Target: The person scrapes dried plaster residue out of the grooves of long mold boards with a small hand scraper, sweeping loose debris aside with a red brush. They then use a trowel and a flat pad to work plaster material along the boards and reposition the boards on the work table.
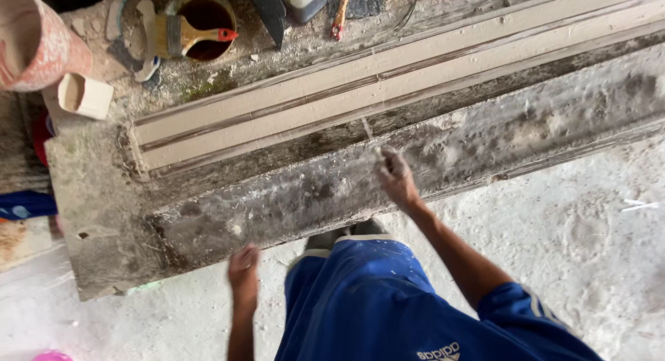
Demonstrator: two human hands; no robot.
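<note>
Soft, even daylight fills the scene with faint shadows and no glare. Both hands, the left hand [244, 269] especially, smear with motion blur; the pale floor [589, 229] looks slightly washed out.

Beige painted moulding [388, 80], darker brown grooves along its length. Just below it, grey slab [415, 160], mottled black and pale. Above moulding's left end: dark red-brown paint in can [206, 18]; brush [187, 37] with tan handle, red tip. Blue shorts [360, 298] below slab, white-flecked, white trim.
</note>
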